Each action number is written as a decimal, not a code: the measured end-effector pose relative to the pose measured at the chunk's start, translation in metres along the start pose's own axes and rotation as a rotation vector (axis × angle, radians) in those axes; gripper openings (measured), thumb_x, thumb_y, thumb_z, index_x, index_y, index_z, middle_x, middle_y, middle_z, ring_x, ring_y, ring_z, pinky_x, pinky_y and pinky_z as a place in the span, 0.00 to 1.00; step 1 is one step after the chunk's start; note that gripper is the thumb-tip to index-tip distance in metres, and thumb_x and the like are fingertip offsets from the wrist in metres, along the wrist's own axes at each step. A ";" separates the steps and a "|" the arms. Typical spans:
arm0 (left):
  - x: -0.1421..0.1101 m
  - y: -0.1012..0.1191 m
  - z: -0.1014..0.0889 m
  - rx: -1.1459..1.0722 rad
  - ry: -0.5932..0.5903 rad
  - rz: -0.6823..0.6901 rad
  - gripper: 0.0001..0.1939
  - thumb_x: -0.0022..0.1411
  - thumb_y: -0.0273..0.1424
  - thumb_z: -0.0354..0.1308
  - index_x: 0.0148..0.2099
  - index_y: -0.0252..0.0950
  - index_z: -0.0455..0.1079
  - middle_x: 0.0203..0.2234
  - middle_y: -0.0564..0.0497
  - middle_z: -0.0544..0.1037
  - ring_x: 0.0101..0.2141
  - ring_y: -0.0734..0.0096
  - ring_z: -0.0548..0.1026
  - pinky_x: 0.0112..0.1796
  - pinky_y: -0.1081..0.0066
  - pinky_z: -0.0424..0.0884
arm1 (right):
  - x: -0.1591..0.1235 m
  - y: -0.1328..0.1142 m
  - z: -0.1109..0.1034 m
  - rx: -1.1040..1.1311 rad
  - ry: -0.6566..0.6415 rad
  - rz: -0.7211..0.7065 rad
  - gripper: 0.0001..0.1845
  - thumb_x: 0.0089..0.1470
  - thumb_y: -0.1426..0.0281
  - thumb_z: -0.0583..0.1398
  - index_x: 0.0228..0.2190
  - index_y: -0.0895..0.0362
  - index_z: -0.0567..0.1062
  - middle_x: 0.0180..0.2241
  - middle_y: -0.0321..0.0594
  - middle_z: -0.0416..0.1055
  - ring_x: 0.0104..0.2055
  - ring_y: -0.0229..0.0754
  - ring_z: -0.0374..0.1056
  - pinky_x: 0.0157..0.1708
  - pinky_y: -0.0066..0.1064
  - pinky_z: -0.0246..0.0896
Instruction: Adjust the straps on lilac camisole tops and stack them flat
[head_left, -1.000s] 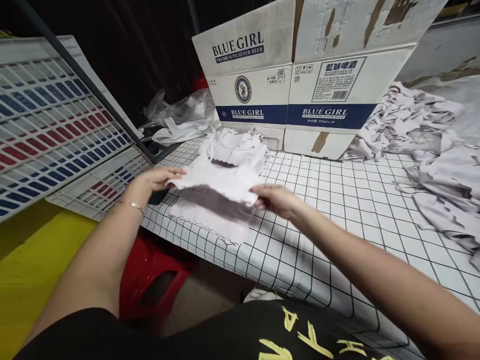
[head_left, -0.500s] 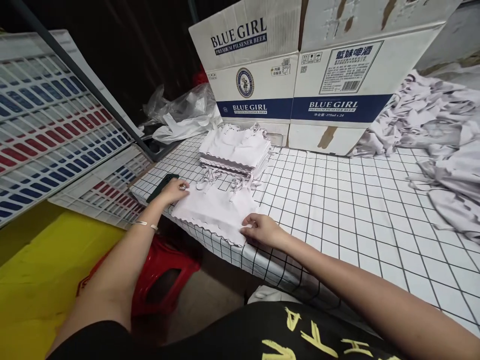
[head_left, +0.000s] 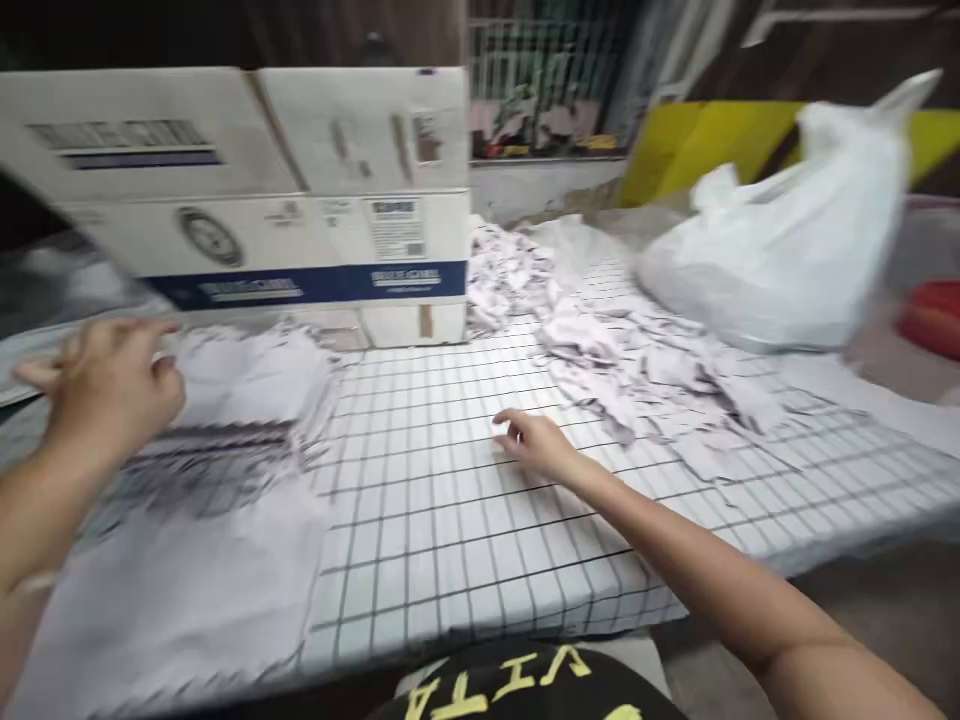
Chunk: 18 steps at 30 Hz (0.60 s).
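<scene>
Checked tablecloth [head_left: 427,470]: loose garments [head_left: 667,365] near right fingers [head_left: 519,420].

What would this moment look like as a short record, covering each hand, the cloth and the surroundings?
Left hand: blurred, fingers apart, at the left of the neat garment stack; contact unclear; left hand, neat garment stack
Right hand: thumb and finger curled with a gap, over the grid-patterned tablecloth; nothing visibly held; right hand, grid-patterned tablecloth
Nearest cloth: flat pale garment near the front edge
Loose cloth: crumpled pale heap, right side
Behind stack: printed carton
Far right: white plastic bag
Image quality: motion blur
</scene>
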<state>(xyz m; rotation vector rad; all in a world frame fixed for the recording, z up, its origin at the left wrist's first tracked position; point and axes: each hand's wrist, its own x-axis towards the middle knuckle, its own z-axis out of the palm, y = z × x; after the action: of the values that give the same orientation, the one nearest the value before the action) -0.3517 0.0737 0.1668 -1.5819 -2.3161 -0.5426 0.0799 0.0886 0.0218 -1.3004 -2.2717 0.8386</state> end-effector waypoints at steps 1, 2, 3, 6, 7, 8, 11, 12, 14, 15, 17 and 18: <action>0.002 0.024 0.004 -0.035 0.094 0.126 0.19 0.62 0.33 0.43 0.54 0.42 0.64 0.59 0.49 0.62 0.59 0.41 0.58 0.55 0.35 0.43 | 0.002 0.027 -0.025 -0.050 0.124 0.092 0.11 0.58 0.72 0.62 0.44 0.52 0.72 0.27 0.30 0.71 0.29 0.40 0.68 0.31 0.27 0.57; 0.001 0.050 0.010 -0.093 0.128 0.243 0.20 0.63 0.34 0.42 0.55 0.46 0.63 0.59 0.51 0.63 0.59 0.43 0.59 0.55 0.38 0.45 | 0.003 0.054 -0.051 -0.115 0.265 0.192 0.09 0.58 0.72 0.62 0.42 0.53 0.73 0.27 0.31 0.71 0.30 0.40 0.68 0.32 0.28 0.58; -0.003 0.078 0.017 -0.161 0.136 0.359 0.19 0.62 0.35 0.42 0.54 0.47 0.64 0.57 0.50 0.66 0.58 0.45 0.61 0.56 0.39 0.47 | 0.005 0.079 -0.076 -0.181 0.397 0.292 0.08 0.58 0.72 0.62 0.41 0.54 0.73 0.28 0.32 0.71 0.31 0.40 0.68 0.33 0.28 0.58; -0.022 0.174 0.050 -0.345 -0.025 0.612 0.16 0.62 0.34 0.45 0.49 0.44 0.67 0.52 0.47 0.70 0.55 0.51 0.66 0.57 0.43 0.48 | 0.020 0.134 -0.135 -0.286 0.631 0.435 0.07 0.59 0.74 0.58 0.41 0.59 0.73 0.35 0.41 0.70 0.38 0.45 0.68 0.39 0.32 0.60; -0.028 0.208 0.064 -0.393 -0.104 0.642 0.15 0.62 0.33 0.46 0.48 0.44 0.68 0.52 0.48 0.71 0.54 0.52 0.66 0.57 0.44 0.47 | 0.030 0.145 -0.148 -0.299 0.670 0.438 0.08 0.59 0.73 0.58 0.41 0.60 0.73 0.38 0.44 0.70 0.42 0.46 0.67 0.42 0.33 0.60; -0.033 0.241 0.079 -0.437 -0.202 0.668 0.15 0.62 0.31 0.47 0.48 0.44 0.69 0.51 0.49 0.72 0.53 0.53 0.67 0.56 0.44 0.48 | 0.041 0.153 -0.158 -0.311 0.700 0.436 0.09 0.58 0.72 0.60 0.42 0.60 0.73 0.41 0.46 0.69 0.46 0.48 0.66 0.45 0.34 0.59; -0.044 0.327 0.123 -0.650 -0.440 0.649 0.13 0.58 0.26 0.51 0.45 0.41 0.72 0.48 0.48 0.74 0.50 0.54 0.69 0.55 0.46 0.52 | 0.073 0.164 -0.179 -0.269 0.698 0.517 0.19 0.48 0.72 0.67 0.43 0.59 0.72 0.50 0.50 0.65 0.56 0.56 0.57 0.54 0.42 0.54; -0.046 0.350 0.136 -0.750 -0.513 0.577 0.13 0.57 0.25 0.53 0.42 0.40 0.73 0.46 0.48 0.75 0.47 0.56 0.71 0.55 0.47 0.54 | 0.080 0.166 -0.186 -0.230 0.675 0.565 0.20 0.45 0.74 0.68 0.41 0.59 0.73 0.50 0.51 0.65 0.57 0.59 0.56 0.55 0.44 0.53; -0.051 0.384 0.156 -0.898 -0.614 0.489 0.12 0.54 0.23 0.55 0.40 0.38 0.73 0.42 0.47 0.76 0.41 0.60 0.73 0.52 0.53 0.61 | 0.086 0.169 -0.200 -0.131 0.628 0.646 0.16 0.41 0.79 0.68 0.35 0.60 0.73 0.46 0.51 0.69 0.54 0.61 0.60 0.53 0.45 0.56; -0.054 0.397 0.163 -0.947 -0.638 0.462 0.11 0.54 0.22 0.55 0.40 0.37 0.73 0.41 0.47 0.77 0.40 0.62 0.74 0.50 0.56 0.64 | 0.085 0.170 -0.208 -0.085 0.624 0.661 0.13 0.41 0.81 0.67 0.31 0.60 0.73 0.42 0.50 0.71 0.52 0.60 0.63 0.51 0.44 0.59; -0.062 0.420 0.172 -1.011 -0.656 0.442 0.10 0.55 0.22 0.56 0.40 0.35 0.73 0.39 0.46 0.77 0.38 0.64 0.74 0.46 0.62 0.68 | 0.079 0.166 -0.222 0.010 0.648 0.668 0.09 0.45 0.82 0.65 0.29 0.60 0.71 0.37 0.48 0.72 0.47 0.56 0.68 0.46 0.39 0.64; -0.067 0.432 0.174 -1.047 -0.665 0.429 0.10 0.56 0.24 0.57 0.42 0.34 0.73 0.38 0.45 0.77 0.38 0.64 0.74 0.44 0.64 0.69 | 0.075 0.159 -0.227 0.073 0.659 0.663 0.08 0.48 0.81 0.63 0.30 0.59 0.71 0.34 0.46 0.72 0.43 0.53 0.70 0.42 0.36 0.67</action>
<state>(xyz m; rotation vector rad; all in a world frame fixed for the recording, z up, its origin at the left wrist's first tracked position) 0.0716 0.2393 0.0462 -3.0136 -2.0006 -1.4285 0.2793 0.2846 0.0878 -1.9689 -1.2994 0.5448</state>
